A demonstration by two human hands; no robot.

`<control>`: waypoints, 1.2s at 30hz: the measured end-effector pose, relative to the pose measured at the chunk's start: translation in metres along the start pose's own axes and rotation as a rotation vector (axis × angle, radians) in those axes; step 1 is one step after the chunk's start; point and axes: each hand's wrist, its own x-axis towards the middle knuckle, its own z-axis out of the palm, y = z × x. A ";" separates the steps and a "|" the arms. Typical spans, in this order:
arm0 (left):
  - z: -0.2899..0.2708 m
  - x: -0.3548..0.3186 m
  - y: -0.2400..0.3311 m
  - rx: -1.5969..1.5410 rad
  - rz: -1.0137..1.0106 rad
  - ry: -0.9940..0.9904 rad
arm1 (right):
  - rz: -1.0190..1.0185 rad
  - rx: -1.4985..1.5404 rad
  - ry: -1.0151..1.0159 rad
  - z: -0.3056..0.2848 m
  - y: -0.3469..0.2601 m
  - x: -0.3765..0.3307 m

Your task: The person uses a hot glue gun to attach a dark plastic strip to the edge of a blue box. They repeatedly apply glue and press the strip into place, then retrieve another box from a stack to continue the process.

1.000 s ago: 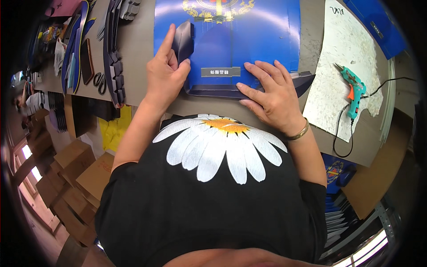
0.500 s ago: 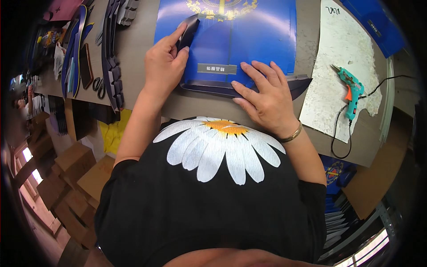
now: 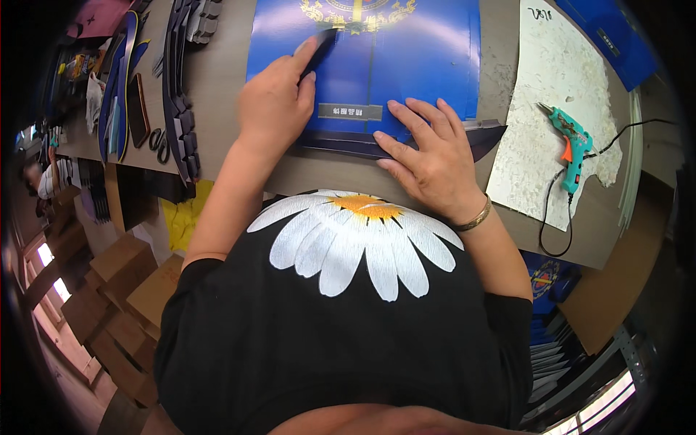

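A glossy blue cardboard sheet (image 3: pixel 428 58) with a gold emblem and a small grey label lies on the table before me. Along its near edge runs a dark navy strip (image 3: pixel 333 140), its right end sticking out past the sheet. My left hand (image 3: pixel 275 101) pinches a dark, bent-up piece (image 3: pixel 328 48) between thumb and fingers over the sheet's left side; whether it joins the near strip is hidden behind the hand. My right hand (image 3: pixel 433 159), fingers spread, lies on the sheet's near right part and across the strip.
At right, a teal glue gun (image 3: pixel 571 141) with a black cord rests on a stained white board (image 3: pixel 522 138). More dark notched strips (image 3: pixel 177 101), scissors (image 3: pixel 160 143) and a phone (image 3: pixel 138 109) lie at left. Cardboard boxes (image 3: pixel 119 264) stand on the floor at left.
My left hand has moved slightly right over the sheet, tilting the dark piece further right. The right hand has stayed on the sheet, nearly still.
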 end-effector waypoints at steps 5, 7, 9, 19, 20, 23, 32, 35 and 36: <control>0.004 0.006 -0.004 0.051 0.058 -0.052 | 0.001 0.006 -0.003 0.000 0.000 0.000; 0.005 0.009 -0.007 0.038 0.067 -0.043 | -0.001 0.004 0.001 0.000 0.000 0.000; 0.007 0.013 -0.011 -0.024 0.031 -0.046 | 0.000 0.001 -0.003 0.000 0.000 -0.001; 0.016 0.010 -0.014 -0.526 -0.191 -0.050 | 0.057 -0.096 -0.061 -0.032 0.003 -0.009; 0.013 0.011 -0.013 -0.489 -0.206 -0.065 | 0.063 -0.118 -0.116 -0.038 0.002 -0.006; 0.013 0.010 -0.013 -0.445 -0.150 -0.019 | 0.071 -0.181 -0.241 -0.051 -0.006 0.006; 0.019 0.008 -0.015 -0.387 -0.056 0.059 | 0.036 -0.373 -0.527 -0.057 -0.019 0.023; 0.017 0.007 -0.014 -0.363 -0.058 0.050 | 0.019 -0.374 -0.485 -0.052 -0.017 0.021; 0.017 0.007 -0.015 -0.366 -0.060 0.053 | 0.048 -0.404 -0.524 -0.053 -0.019 0.024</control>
